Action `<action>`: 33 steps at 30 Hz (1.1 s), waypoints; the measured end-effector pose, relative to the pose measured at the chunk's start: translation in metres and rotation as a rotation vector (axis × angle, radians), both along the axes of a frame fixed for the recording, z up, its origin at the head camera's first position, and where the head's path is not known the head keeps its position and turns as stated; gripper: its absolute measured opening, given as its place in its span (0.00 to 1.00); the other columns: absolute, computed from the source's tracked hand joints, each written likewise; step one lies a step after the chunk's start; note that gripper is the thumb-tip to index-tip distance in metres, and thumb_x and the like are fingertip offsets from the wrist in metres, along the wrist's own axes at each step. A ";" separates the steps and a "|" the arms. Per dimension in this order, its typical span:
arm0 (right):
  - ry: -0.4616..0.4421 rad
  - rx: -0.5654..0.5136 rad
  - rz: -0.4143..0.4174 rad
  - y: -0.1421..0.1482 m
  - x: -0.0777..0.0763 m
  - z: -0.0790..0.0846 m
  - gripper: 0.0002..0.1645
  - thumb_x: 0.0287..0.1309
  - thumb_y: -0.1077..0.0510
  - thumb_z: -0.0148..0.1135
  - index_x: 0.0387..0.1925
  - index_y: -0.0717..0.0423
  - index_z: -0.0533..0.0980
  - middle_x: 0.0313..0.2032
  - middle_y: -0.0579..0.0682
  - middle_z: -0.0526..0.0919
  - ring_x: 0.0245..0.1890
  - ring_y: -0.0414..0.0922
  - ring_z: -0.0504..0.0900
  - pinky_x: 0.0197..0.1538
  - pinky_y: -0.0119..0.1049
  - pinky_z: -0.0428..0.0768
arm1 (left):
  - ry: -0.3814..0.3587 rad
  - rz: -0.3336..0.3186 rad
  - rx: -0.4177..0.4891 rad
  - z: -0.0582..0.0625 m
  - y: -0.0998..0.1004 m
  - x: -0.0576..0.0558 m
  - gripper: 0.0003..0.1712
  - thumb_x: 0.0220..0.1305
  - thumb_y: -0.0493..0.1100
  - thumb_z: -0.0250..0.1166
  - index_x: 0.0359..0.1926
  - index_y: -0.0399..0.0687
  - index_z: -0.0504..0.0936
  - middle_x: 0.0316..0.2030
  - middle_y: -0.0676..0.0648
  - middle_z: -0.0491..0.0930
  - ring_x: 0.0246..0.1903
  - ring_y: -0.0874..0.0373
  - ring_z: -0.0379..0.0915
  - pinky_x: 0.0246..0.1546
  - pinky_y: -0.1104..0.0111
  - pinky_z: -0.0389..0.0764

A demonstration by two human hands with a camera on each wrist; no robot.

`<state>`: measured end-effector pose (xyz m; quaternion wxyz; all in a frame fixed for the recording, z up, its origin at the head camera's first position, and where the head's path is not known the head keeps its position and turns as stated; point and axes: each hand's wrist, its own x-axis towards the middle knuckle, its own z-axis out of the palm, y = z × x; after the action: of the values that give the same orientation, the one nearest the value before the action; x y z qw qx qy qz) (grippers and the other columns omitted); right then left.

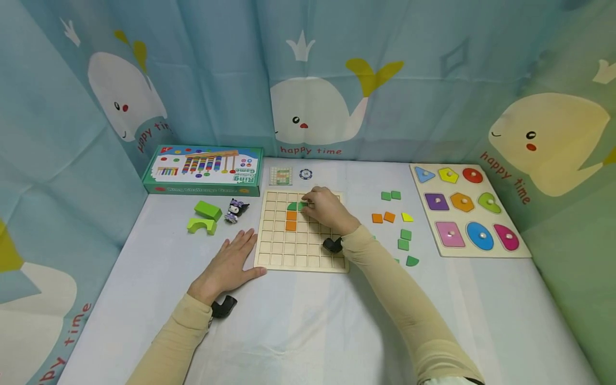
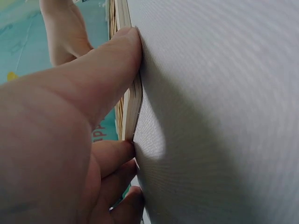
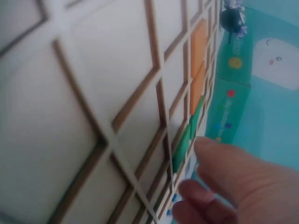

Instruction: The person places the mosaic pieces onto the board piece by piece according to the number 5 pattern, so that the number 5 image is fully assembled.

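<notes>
A wooden grid board (image 1: 276,248) lies on the table. Two orange squares (image 1: 291,220) sit one above the other in its cells, with a rounded green piece (image 1: 292,206) above them. Just right of that one, another green piece (image 3: 181,150) lies in a cell. My right hand (image 1: 329,209) is over the board's upper part, its thumb and fingers beside this second piece; whether they touch it is unclear. My left hand (image 1: 228,262) rests on the table with fingers spread, thumb and fingertips against the board's left and near edges.
Loose green squares (image 1: 406,235), orange squares (image 1: 377,218) and a yellow piece (image 1: 407,217) lie right of the board. Beyond stands a shape-knob puzzle (image 1: 457,235). Left are green blocks (image 1: 208,210), a figurine (image 1: 235,210) and a game box (image 1: 204,171). A pattern card (image 1: 280,176) lies behind.
</notes>
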<state>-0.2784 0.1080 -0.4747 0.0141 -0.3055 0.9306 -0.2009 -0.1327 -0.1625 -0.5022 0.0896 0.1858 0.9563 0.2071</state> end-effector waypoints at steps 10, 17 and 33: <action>0.049 -0.158 0.000 0.052 -0.001 0.011 0.16 0.61 0.62 0.66 0.50 0.66 0.80 0.46 0.58 0.82 0.50 0.55 0.76 0.56 0.49 0.72 | 0.001 -0.008 -0.001 0.001 0.001 -0.001 0.53 0.62 0.62 0.65 0.74 0.34 0.53 0.74 0.39 0.48 0.73 0.43 0.39 0.68 0.44 0.45; 0.071 -0.205 -0.059 0.105 -0.008 0.013 0.18 0.59 0.65 0.67 0.50 0.69 0.80 0.46 0.61 0.82 0.51 0.59 0.74 0.56 0.54 0.70 | -0.005 -0.009 -0.010 0.005 0.001 -0.002 0.53 0.62 0.62 0.65 0.74 0.35 0.53 0.74 0.39 0.48 0.73 0.43 0.39 0.68 0.44 0.45; -0.050 -0.200 -0.347 0.189 -0.018 0.009 0.15 0.68 0.68 0.55 0.52 0.70 0.79 0.48 0.65 0.80 0.47 0.59 0.76 0.52 0.57 0.74 | 0.004 -0.008 0.007 0.002 -0.001 -0.001 0.53 0.62 0.62 0.65 0.74 0.34 0.54 0.74 0.38 0.49 0.73 0.42 0.40 0.67 0.43 0.46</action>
<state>-0.2966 0.2967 -0.4657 -0.0282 -0.1353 0.9442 -0.2991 -0.1337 -0.1633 -0.5004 0.0879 0.1902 0.9550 0.2099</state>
